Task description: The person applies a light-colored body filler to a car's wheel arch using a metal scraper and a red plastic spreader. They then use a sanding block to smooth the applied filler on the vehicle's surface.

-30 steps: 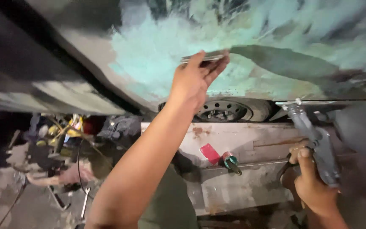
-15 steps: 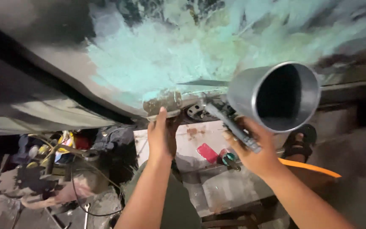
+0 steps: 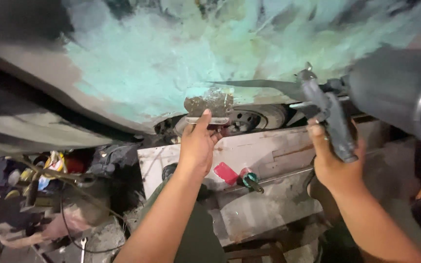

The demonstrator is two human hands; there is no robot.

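The left hand (image 3: 198, 143) is pinching a putty-smeared scraper (image 3: 208, 107) between thumb and fingers, pressing it flat on the greenish filler patch of the car body panel (image 3: 137, 63) just above the wheel (image 3: 249, 119). The right hand (image 3: 330, 163) is wrapping its fingers tight around a spray gun (image 3: 332, 114), whose big grey cup (image 3: 395, 87) is pointing right. There's what looks like a red rag (image 3: 226, 173) lying on the white board (image 3: 274, 151) below, kinda blurry though.

Left hand (image 3: 198, 146) pressing a putty-smeared scraper (image 3: 208, 108) against the green-patched car panel (image 3: 137, 63); right hand (image 3: 332, 163) gripping a spray gun (image 3: 332, 114).
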